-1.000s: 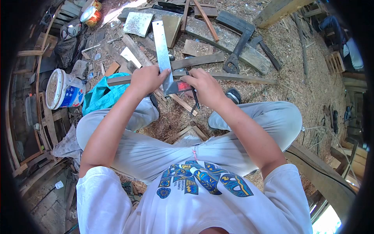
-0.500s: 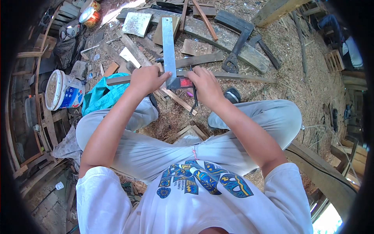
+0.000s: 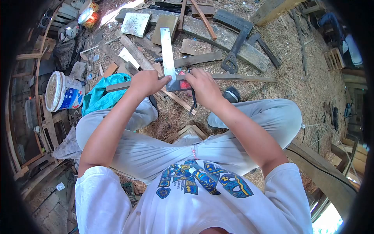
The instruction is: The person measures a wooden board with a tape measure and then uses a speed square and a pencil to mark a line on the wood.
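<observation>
A try square with a steel blade (image 3: 167, 52) and a dark handle with red patches lies across a long, thin wooden strip (image 3: 241, 78). My left hand (image 3: 147, 83) is closed around the strip's left part, its thumb against the base of the blade. My right hand (image 3: 204, 87) pinches at the red part of the square's handle. A slim black pen-like stick (image 3: 194, 95) hangs down from those same fingers; its exact kind is hard to make out. The fingertips' undersides are hidden.
Beyond the hands lie a handsaw (image 3: 230, 62), a hammer (image 3: 267, 50), a thick plank (image 3: 249, 54) and several wood offcuts. To the left are a white bucket (image 3: 58, 91) and a teal sack (image 3: 102, 93). Wood shavings cover the ground.
The try square's blade has tipped, its far end coming lower and slightly left in view. My right hand has shifted slightly left; both hands keep their grip.
</observation>
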Available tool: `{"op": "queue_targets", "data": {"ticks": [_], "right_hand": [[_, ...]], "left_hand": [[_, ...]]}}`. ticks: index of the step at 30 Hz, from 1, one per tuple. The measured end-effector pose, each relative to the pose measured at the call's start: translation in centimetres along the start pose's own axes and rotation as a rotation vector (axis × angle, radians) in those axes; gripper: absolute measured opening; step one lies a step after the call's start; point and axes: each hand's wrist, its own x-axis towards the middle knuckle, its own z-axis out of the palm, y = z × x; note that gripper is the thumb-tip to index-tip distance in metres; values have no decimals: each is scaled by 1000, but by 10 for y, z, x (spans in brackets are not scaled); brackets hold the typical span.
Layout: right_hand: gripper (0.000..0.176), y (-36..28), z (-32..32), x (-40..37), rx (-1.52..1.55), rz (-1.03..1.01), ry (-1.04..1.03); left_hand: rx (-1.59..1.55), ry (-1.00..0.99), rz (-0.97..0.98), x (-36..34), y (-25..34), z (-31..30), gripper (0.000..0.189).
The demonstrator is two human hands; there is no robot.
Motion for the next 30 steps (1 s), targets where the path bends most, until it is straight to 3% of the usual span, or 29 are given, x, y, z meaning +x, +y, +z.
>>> {"op": "queue_targets", "data": {"ticks": [9,14,30], "right_hand": [[29,0,-6,1,-36,-1,2],[48,1,-10,5,56,44,-32],[53,-4,-10,11,10,2,-6]], "left_hand": [[16,6,0,2,2,-2,83],[33,85,16,3,2,2,81],[47,189,38,-12,1,-5,76]]}}
